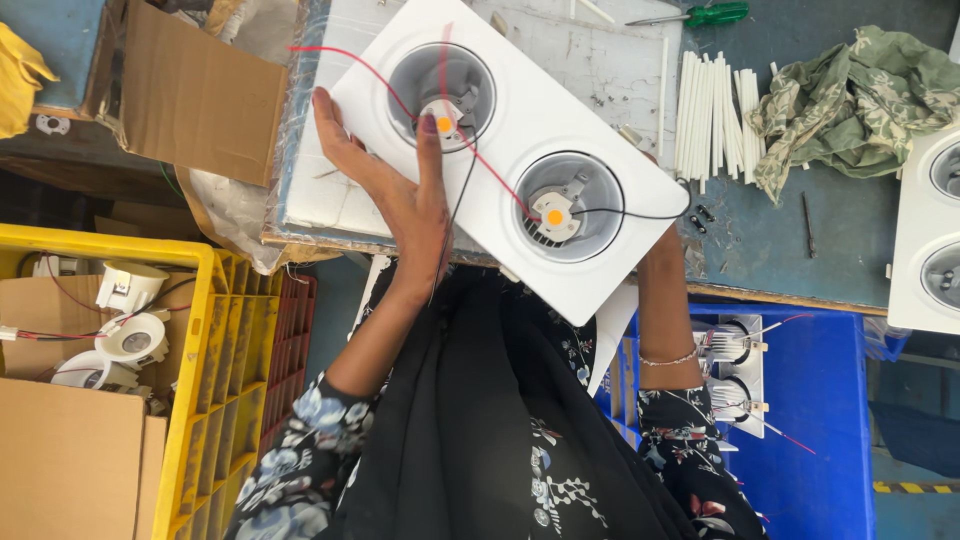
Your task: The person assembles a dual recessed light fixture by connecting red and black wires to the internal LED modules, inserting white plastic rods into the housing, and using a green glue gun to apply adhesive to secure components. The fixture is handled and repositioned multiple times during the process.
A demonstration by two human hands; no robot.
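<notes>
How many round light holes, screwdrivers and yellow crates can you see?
Round light holes in the white double light frame under the left hand: 2
Round light holes in the frame at the right edge: 2
Green-handled screwdrivers: 1
Yellow crates: 1
Total: 6

Lighting assembly workshop: workbench (780, 250), screwdriver (700, 15), yellow crate (215, 350) holding lamp parts.

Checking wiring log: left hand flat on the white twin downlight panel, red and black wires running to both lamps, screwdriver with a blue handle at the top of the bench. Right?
Not quite. The screwdriver has a green handle, as the head view shows. The rest stands: left hand on the white twin downlight panel, red and black wires running to both lamps.
</notes>
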